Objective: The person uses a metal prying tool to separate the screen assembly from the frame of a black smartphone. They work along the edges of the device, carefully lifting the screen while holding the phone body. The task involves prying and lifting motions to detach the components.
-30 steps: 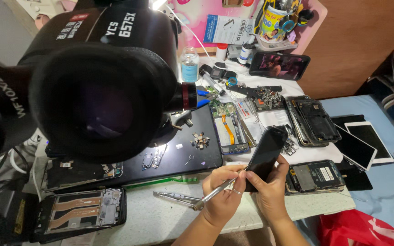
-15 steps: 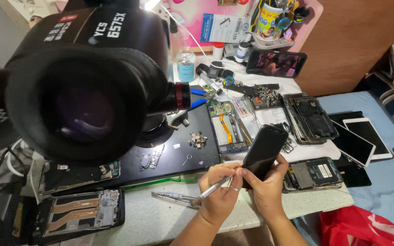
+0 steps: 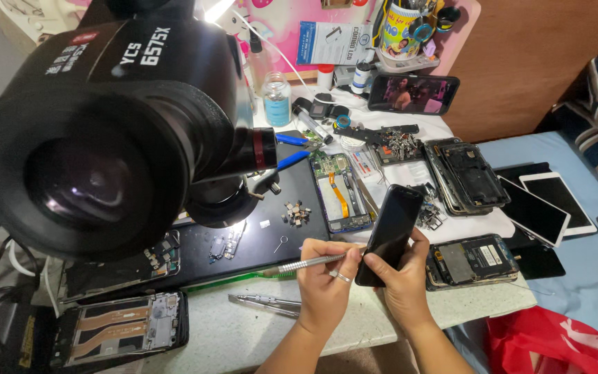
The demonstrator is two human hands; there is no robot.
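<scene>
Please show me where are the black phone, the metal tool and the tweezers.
black phone [image 3: 390, 232], head view, middle of its dark screen.
metal tool [image 3: 311, 262], head view, middle of its shaft, held by the left hand [image 3: 324, 285].
tweezers [image 3: 263, 303], head view, middle of the arms.

Microscope eyepiece [image 3: 105, 152] blocks the upper left of the frame. Opened phones [image 3: 468, 173] and loose parts [image 3: 295, 213] crowd the centre. Bare white tabletop [image 3: 243, 332] at lower centre offers passage beside the tweezers [image 3: 264, 303].

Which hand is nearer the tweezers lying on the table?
Left. The left hand, holding a metal tool, is just right of the tweezers. The right hand, holding the phone, lies further right.
</scene>
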